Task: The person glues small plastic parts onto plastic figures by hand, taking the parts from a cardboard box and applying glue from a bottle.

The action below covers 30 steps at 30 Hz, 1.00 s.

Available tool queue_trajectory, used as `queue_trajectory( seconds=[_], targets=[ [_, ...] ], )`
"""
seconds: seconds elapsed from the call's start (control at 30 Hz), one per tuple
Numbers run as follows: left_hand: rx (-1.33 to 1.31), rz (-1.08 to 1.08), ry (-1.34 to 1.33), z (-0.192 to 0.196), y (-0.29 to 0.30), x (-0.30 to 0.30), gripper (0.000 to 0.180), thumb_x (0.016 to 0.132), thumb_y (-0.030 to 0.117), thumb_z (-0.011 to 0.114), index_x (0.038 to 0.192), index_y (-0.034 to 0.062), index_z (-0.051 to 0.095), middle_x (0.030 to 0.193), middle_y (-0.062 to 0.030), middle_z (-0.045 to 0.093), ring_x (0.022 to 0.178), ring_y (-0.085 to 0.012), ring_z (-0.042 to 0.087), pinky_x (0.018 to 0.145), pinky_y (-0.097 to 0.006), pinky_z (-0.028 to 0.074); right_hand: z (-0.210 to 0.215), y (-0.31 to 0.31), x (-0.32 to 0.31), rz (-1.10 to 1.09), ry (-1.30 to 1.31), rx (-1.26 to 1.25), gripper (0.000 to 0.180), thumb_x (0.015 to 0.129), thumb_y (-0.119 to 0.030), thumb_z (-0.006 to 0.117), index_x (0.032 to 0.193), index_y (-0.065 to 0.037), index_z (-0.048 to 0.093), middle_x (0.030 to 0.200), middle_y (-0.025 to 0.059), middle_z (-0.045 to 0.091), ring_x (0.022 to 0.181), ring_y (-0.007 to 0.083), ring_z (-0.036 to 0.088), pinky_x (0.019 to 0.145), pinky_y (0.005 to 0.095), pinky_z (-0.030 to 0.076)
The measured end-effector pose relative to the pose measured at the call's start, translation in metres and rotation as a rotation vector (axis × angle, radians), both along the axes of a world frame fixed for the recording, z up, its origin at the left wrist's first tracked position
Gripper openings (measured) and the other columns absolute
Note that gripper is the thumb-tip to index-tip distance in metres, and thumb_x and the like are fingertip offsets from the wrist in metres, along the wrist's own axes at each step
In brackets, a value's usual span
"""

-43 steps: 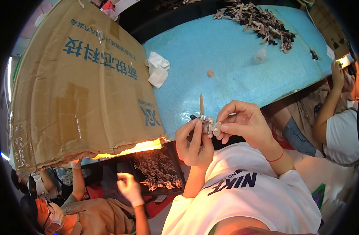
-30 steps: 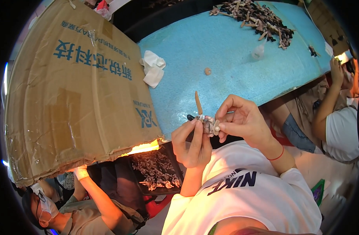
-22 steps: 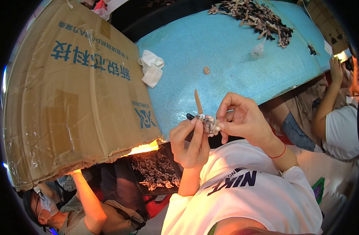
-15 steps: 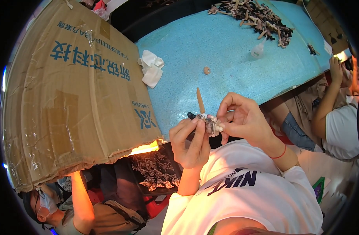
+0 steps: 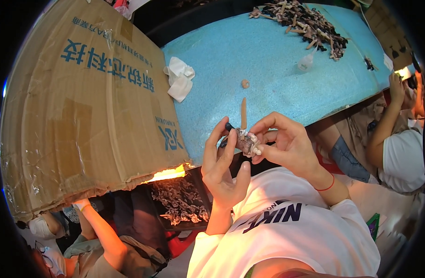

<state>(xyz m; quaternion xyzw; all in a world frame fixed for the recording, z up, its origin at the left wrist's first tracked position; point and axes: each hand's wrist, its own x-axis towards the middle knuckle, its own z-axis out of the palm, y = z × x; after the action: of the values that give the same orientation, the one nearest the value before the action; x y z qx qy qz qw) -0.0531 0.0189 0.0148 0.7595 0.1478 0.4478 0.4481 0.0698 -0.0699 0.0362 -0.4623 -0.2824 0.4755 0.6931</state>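
In front of my chest is a small figurine [image 5: 246, 142] of pinkish and dark plastic, with a brown sword-like blade [image 5: 243, 113] standing up from it and black knobbed parts at its left side. My right hand [image 5: 284, 143] pinches the figurine at its right side between thumb and fingers. Spread fingers on my left hand [image 5: 221, 160] reach up beside the black parts, the thumb apart from the figurine below. Whether the left fingertips touch it is hard to tell. On the blue tabletop [image 5: 212, 106] beyond lies a small round tan piece [image 5: 245, 84].
A big cardboard box [image 5: 87, 116] stands at the left. White tissue [image 5: 179, 78] lies beside it. Many small parts are heaped [image 5: 309, 25] at the far right, near a clear bottle [image 5: 306, 62]. Below left sits a dark tray [image 5: 152, 204] of figurines. Other people sit on both sides.
My left thumb has come off the figurine and its fingers have spread. The figurine has turned slightly, its blade now more upright. The person at lower left has shifted.
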Motion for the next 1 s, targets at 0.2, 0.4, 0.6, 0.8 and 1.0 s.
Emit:
queue_trajectory(
  seconds=[0.2,0.4,0.6,0.8,1.0],
  targets=[
    [0.015,-0.015,0.007,0.001,0.0,0.0,0.046,0.064,-0.007,0.058,0.11,-0.0067,0.056,0.118,-0.0279,0.047,0.098,-0.0281,0.056,0.073,-0.03,0.049,0.001,-0.004,0.004,0.035,-0.025,0.042,0.02,0.079,0.007,0.053,0.099,0.008,0.05,0.096,0.0113,0.054,0.081,0.0143,0.059,0.07,0.0252,0.054],
    [0.072,-0.03,0.049,0.006,0.0,0.0,0.046,0.062,-0.006,0.061,0.108,-0.0061,0.058,0.116,-0.028,0.049,0.099,-0.0314,0.056,0.073,-0.031,0.05,0.004,-0.009,0.008,0.036,-0.05,0.082,0.019,0.079,0.006,0.055,0.098,0.009,0.051,0.098,0.0127,0.055,0.083,0.0159,0.061,0.071,0.0243,0.054],
    [0.131,-0.051,0.097,0.009,0.003,0.003,0.047,0.06,-0.005,0.063,0.107,-0.0056,0.058,0.116,-0.0291,0.049,0.099,-0.0329,0.055,0.076,-0.032,0.049,0.008,-0.012,0.017,0.064,-0.119,0.037,0.02,0.08,0.006,0.056,0.098,0.009,0.05,0.094,0.0127,0.056,0.084,0.016,0.061,0.072,0.0239,0.054],
    [0.001,-0.104,0.027,0.004,0.0,0.004,0.047,0.061,-0.005,0.065,0.108,-0.0043,0.058,0.118,-0.0301,0.048,0.104,-0.0339,0.055,0.082,-0.034,0.047,0.008,-0.015,0.015,0.062,-0.031,0.064,0.026,0.079,0.007,0.056,0.104,0.008,0.05,0.092,0.0126,0.057,0.083,0.0163,0.061,0.072,0.0257,0.053],
    [-0.078,-0.172,-0.039,-0.002,0.001,0.004,0.048,0.063,0.001,0.072,0.109,-0.0013,0.059,0.12,-0.0284,0.047,0.104,-0.0325,0.055,0.081,-0.033,0.048,0.013,-0.014,0.019,0.069,0.041,-0.005,0.027,0.077,0.008,0.058,0.103,0.008,0.051,0.086,0.0119,0.06,0.08,0.0166,0.062,0.071,0.0261,0.053]
  ],
)
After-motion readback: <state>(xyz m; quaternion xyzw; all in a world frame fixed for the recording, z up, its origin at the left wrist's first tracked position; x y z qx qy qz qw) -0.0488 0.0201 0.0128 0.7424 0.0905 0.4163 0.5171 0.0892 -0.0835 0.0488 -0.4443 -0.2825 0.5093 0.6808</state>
